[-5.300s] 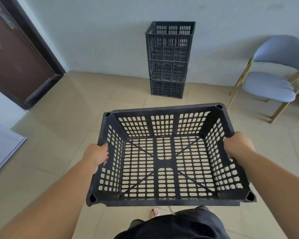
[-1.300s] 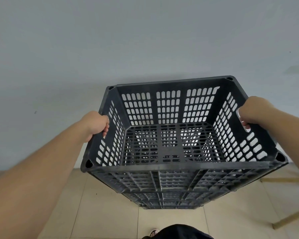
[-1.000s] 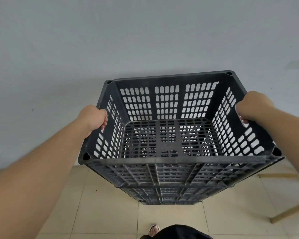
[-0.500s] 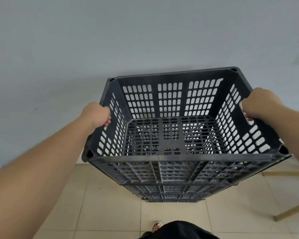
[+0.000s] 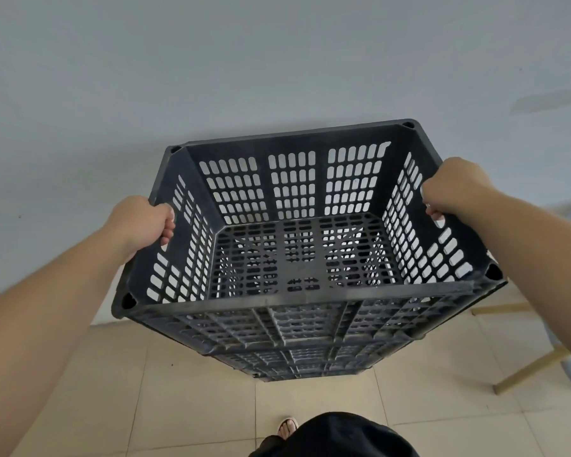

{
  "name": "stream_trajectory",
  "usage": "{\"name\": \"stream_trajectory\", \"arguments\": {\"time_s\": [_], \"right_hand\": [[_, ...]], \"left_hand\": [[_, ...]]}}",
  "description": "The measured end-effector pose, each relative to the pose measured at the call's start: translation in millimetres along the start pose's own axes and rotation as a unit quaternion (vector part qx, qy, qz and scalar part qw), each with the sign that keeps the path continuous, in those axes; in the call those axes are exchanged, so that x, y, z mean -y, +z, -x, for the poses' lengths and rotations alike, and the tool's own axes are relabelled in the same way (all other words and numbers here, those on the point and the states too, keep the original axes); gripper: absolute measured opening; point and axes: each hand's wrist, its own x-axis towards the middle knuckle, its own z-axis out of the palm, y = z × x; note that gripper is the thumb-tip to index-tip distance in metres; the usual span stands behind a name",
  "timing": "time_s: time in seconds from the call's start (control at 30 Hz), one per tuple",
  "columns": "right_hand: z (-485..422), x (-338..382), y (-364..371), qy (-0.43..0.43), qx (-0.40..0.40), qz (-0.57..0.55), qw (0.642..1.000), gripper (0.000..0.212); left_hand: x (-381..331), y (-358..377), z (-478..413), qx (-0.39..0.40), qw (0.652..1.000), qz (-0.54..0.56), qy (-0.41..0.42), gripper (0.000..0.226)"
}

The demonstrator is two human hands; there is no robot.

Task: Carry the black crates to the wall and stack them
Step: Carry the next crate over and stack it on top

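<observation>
Black plastic crate (image 5: pixel 297 252), long axis running hand to hand, sits directly above the stack (image 5: pixel 294 361) by the wall (image 5: pixel 178 77); left hand (image 5: pixel 139 222) and right hand (image 5: pixel 455 189) each grip a side handle

Crate (image 5: pixel 297 252) went from mid-floor to wall (image 5: pixel 277 61); rose over stack (image 5: pixel 310 367), which was well ahead before.

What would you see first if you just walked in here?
A big black crate fills the middle, close to the grey wall. The left hand and the right hand grip its side walls. Right under it stands a stack of crates on the tiled floor.
</observation>
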Motion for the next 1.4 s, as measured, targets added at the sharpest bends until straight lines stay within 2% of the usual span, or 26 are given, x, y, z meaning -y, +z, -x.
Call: {"name": "stream_trajectory", "arguments": {"time_s": [0.1,0.3,0.67,1.07,1.4], "right_hand": [[-6,-4,3,0.016,-0.010,-0.030,0.999,0.025],[-13,1,-3,0.001,-0.008,-0.008,1.000,0.024],[-12,-8,-2,-0.012,-0.012,0.027,0.999,0.016],[-11,-9,-1,-0.007,-0.009,0.031,0.999,0.008],[-17,-10,2,-0.007,-0.006,0.030,1.000,0.018]], "left_hand": [[7,4,4,-0.016,1.000,-0.014,0.007,0.033],[6,9,9,-0.030,1.000,-0.002,0.004,0.034],[4,7,11,-0.016,1.000,0.010,-0.009,0.027],[2,5,9,-0.027,0.999,-0.018,-0.003,0.033],[5,7,15,-0.040,0.999,-0.030,0.006,0.038]]}}
